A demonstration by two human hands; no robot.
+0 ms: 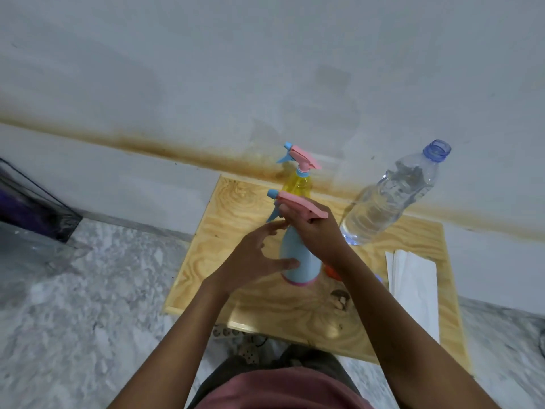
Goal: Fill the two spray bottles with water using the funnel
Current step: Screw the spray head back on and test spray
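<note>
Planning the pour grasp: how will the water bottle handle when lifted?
Water bottle looks mostly full, so it is probably heavy. Its thin clear walls will likely flex under a squeeze. It is uncapped, so squeezing or tilting it could spill water.

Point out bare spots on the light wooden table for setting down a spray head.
Free: back-left corner of the light wooden table, left of the yellow spray bottle; near strip before the pale blue spray bottle. Crowded: right side, with clear plastic water bottle and white paper sheets.
</note>
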